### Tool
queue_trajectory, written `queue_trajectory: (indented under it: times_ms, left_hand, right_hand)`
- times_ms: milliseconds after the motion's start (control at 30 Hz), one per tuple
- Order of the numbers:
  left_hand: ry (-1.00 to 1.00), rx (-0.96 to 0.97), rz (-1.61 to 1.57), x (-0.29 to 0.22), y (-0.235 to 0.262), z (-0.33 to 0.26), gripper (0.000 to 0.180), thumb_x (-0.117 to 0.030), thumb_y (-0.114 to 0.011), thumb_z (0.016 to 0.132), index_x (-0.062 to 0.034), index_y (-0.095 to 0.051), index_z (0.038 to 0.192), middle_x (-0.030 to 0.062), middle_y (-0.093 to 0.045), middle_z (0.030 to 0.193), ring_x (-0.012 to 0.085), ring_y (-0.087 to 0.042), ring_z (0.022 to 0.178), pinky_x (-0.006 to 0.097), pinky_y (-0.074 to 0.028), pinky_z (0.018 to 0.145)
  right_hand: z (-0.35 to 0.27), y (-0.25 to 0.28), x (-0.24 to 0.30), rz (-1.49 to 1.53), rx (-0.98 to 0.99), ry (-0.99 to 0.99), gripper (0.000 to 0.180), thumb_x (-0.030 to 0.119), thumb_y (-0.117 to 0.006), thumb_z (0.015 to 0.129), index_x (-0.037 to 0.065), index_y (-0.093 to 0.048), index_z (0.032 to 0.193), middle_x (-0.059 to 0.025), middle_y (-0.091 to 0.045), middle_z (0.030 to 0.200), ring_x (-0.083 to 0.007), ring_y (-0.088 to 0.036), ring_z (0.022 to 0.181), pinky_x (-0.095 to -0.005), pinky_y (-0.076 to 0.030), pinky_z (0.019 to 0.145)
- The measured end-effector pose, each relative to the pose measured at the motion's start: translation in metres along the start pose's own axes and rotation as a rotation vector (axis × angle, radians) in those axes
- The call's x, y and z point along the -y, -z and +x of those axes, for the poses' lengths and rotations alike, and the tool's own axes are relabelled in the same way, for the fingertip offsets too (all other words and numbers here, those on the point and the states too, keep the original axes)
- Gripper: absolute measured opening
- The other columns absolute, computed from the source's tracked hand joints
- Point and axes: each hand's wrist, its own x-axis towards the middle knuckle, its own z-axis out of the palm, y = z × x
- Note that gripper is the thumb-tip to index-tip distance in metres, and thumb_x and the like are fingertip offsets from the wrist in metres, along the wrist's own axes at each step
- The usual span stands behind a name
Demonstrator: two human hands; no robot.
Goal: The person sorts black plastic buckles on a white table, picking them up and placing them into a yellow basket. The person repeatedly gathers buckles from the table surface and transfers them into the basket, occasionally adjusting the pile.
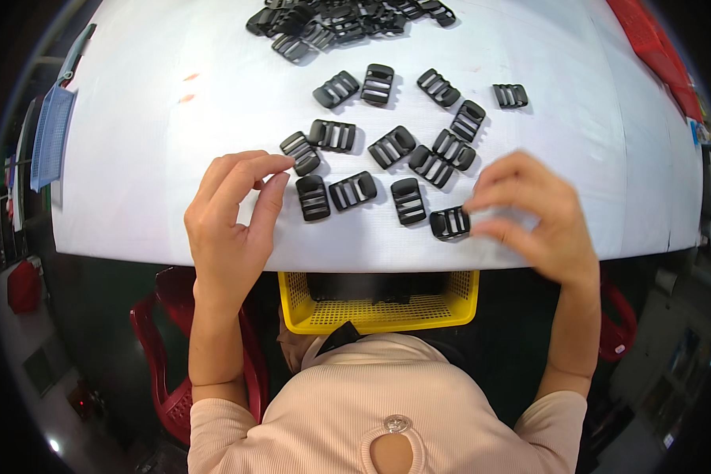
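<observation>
Black plastic strap buckles with slotted bars lie loosely spread on the white table. My left hand (233, 209) is at the left of the spread, thumb and forefinger apart. Its forefinger tip is at the edge of one buckle (300, 153); whether it touches is hard to tell. Just below that lies another buckle (314, 198). My right hand (533, 209), slightly blurred, has thumb and fingers parted at the right end of the nearest buckle (450, 223). That buckle looks sharp and still. A further buckle (408, 201) lies to its left.
A heap of black buckles (344, 22) covers the far middle of the white table (174, 158). Below the near edge sits a yellow basket (379, 322) at my lap. A red tray (660, 55) stands far right, a blue basket (51, 138) far left, and a red chair (154, 355) lower left.
</observation>
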Motion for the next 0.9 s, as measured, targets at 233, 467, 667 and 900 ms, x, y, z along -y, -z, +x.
queue_trajectory:
  times_ms: [233, 467, 667, 900]
  left_hand:
    - [0.091, 0.051, -0.033, 0.007, 0.000, -0.016, 0.023, 0.003, -0.071, 0.079, -0.0031, -0.069, 0.102, 0.0093, -0.066, 0.100, 0.0215, -0.060, 0.088, 0.031, -0.049, 0.074]
    - [0.001, 0.105, 0.031, 0.008, -0.005, -0.018, 0.082, -0.010, -0.084, 0.067, -0.0035, -0.046, 0.139, 0.0160, -0.049, 0.139, 0.0347, -0.041, 0.132, 0.042, -0.038, 0.107]
    - [0.017, 0.233, 0.070, 0.012, -0.008, -0.019, 0.114, -0.032, -0.089, 0.058, -0.0011, -0.028, 0.150, 0.0183, -0.034, 0.153, 0.0367, -0.024, 0.145, 0.046, -0.025, 0.117]
    - [0.022, 0.308, 0.150, 0.014, -0.008, -0.020, 0.125, -0.043, -0.088, 0.055, 0.0013, -0.021, 0.151, 0.0215, -0.030, 0.154, 0.0395, -0.019, 0.146, 0.050, -0.016, 0.119]
  right_hand:
    - [-0.021, -0.022, 0.010, -0.087, -0.027, -0.165, 0.017, 0.004, -0.073, 0.076, 0.003, -0.068, 0.092, -0.0090, -0.063, 0.082, -0.0254, -0.060, 0.078, -0.0338, -0.047, 0.068]
    - [-0.008, -0.011, 0.006, -0.258, -0.289, -0.269, 0.020, 0.003, -0.069, 0.083, 0.002, -0.068, 0.103, -0.0131, -0.063, 0.098, -0.0279, -0.062, 0.084, -0.0344, -0.050, 0.074]
    - [-0.001, 0.006, -0.043, -0.484, -0.473, -0.203, 0.043, 0.013, -0.065, 0.089, 0.007, -0.056, 0.131, -0.0159, -0.055, 0.133, -0.0315, -0.050, 0.126, -0.0396, -0.040, 0.103]
    - [0.011, -0.004, -0.042, -0.385, -0.071, -0.223, 0.058, 0.036, -0.055, 0.096, 0.012, -0.040, 0.147, -0.0105, -0.038, 0.153, -0.0287, -0.029, 0.145, -0.0479, -0.014, 0.119]
